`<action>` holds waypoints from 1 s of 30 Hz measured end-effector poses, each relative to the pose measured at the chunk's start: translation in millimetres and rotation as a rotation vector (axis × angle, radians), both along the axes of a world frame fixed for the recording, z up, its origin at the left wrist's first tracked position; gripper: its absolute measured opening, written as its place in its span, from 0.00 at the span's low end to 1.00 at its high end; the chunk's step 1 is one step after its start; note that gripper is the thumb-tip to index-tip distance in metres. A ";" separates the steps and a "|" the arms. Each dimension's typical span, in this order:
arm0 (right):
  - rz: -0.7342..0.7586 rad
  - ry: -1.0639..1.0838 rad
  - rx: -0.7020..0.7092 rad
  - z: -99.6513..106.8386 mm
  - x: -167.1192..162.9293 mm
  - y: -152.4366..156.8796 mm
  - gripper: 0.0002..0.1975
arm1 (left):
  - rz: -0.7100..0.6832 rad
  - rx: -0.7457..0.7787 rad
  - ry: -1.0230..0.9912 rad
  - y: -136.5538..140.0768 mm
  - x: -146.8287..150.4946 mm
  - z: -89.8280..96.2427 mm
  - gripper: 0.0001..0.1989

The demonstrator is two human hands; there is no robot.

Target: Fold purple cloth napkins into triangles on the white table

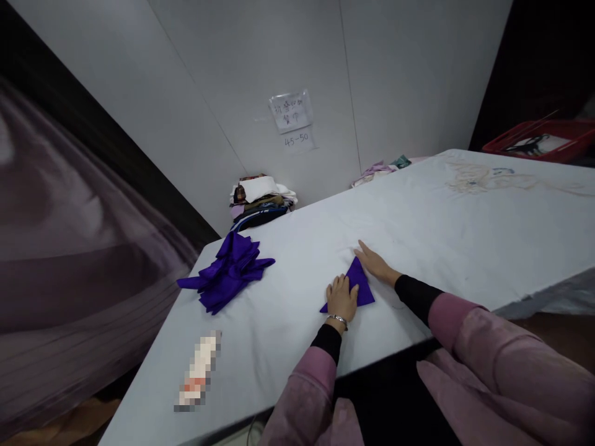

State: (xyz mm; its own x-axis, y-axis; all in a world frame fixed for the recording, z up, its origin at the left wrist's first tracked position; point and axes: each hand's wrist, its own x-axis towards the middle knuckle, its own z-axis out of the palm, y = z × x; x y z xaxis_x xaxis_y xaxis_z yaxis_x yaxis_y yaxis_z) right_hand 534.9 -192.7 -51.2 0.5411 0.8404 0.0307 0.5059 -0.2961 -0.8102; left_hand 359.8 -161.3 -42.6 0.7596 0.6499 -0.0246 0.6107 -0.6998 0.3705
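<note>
Right now, the small purple cloth (365,292) lies on the white table (288,359), under the left hand (343,298) and just beside the right hand (374,262). It has a pointy shape with 3 corners, and it looks folded. The left hand is palm down on it, with its fingers a bit apart, and does not seem to pinch anything. The right hand is flat and stretched out, its fingers close together, along the cloth's far right edge near the top tip.

The step in hand looks like folding the cloth and pressing it flat. I think the next move calls for a steady left hand, so the cloth does not slip, while the right hand keeps the edge neat. A loose layer could slide out of line.

A messy purple pile (231,269) sits to the left of the left hand, well apart from it.
</note>
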 end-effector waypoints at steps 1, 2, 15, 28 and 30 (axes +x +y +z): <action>-0.032 0.130 0.060 0.9 -1.6 -6.4 0.35 | 0.014 -0.021 -0.041 2.1 1.0 3.1 0.22; -0.053 0.251 0.109 1.1 -4.3 -13.9 0.35 | 0.029 -0.052 -0.078 4.8 2.2 6.3 0.19; -0.101 0.801 0.167 -10.3 -42.3 -88.4 0.40 | 0.311 -0.541 -0.135 44.7 21.4 8.8 0.12; 0.032 0.763 0.128 0.9 -40.5 -88.5 0.38 | 0.274 -1.272 -0.499 38.9 -5.4 12.4 0.12; 0.030 0.748 0.104 7.1 -41.7 -90.0 0.39 | 0.264 -1.309 -0.569 38.4 -6.7 13.9 0.13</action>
